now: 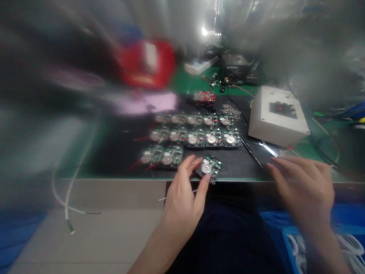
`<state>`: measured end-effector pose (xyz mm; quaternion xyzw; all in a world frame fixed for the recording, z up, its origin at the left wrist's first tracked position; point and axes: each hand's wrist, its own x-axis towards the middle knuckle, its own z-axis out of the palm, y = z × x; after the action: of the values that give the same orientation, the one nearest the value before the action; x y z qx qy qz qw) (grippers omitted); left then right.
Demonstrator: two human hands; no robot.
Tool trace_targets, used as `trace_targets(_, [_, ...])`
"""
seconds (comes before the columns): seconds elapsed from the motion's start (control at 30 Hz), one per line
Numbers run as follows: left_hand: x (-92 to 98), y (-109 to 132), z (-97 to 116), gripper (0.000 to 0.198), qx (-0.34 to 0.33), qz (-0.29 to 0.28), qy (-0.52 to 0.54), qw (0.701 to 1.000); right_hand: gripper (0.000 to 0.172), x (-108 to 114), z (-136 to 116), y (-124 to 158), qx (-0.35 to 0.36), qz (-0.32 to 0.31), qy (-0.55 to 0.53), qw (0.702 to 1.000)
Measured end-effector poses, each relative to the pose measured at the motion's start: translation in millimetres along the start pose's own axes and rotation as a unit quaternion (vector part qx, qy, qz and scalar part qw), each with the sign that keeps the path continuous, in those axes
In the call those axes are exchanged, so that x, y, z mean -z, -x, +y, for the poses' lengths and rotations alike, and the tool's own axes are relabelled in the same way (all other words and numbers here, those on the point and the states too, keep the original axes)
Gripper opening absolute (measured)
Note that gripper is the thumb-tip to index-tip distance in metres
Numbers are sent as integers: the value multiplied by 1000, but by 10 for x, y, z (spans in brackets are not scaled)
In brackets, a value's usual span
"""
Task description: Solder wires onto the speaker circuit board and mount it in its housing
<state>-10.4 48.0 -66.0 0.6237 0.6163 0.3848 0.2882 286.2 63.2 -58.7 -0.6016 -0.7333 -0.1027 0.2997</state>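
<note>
My left hand (185,190) grips a small circuit board (215,164) with a round metallic disc, thumb at its near side and fingers at its left. This board sits at the front edge of the dark mat. My right hand (306,184), slightly blurred, is at the right with thumb and fingers apart. Its fingertips are close to the near end of a small open-ended wrench (268,148); whether they touch it is unclear. Black tweezers (251,150) lie between the hands. Similar boards with red wires stand in rows (211,137) beyond my left hand.
A white box (275,114) with a dark top panel stands at right. Behind the rows are a pile of small pins (230,109) and a red container (204,97). A pale cable (68,190) hangs at left. A blue bin (296,251) with white rings sits below right.
</note>
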Motion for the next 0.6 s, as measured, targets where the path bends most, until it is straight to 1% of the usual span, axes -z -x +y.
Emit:
trace_targets(0.03, [-18, 41, -24, 57, -5, 23, -7, 1000, 21, 13, -147, -28, 23, -15, -41, 999])
trace_targets(0.1, [-44, 109, -59, 59, -19, 63, -18, 998, 21, -1, -444, -88, 77, -65, -120, 988])
trace_targets(0.17, [-51, 151, -78, 57, -36, 87, -31, 995, 29, -71, -690, -137, 115, -93, -173, 974])
trace_targets(0.23, [-38, 174, -87, 55, -51, 96, -44, 993, 40, -170, -849, -167, 131, -111, -200, 965])
trace_targets(0.3, [-11, 188, -96, 51, -59, 101, -55, 992, 49, -261, -926, -179, 133, -129, -210, 960])
trace_targets(0.4, [42, 213, -113, 45, -64, 111, -67, 990, 54, -326, -951, -185, 124, -137, -216, 959])
trace_targets(0.53, [108, 278, -129, 41, -47, 124, -75, 988, 53, -281, -925, -218, 115, -138, -220, 959])
trace_targets(0.6, [153, 325, -138, 39, -28, 127, -75, 989, 49, -225, -889, -257, 104, -139, -223, 959])
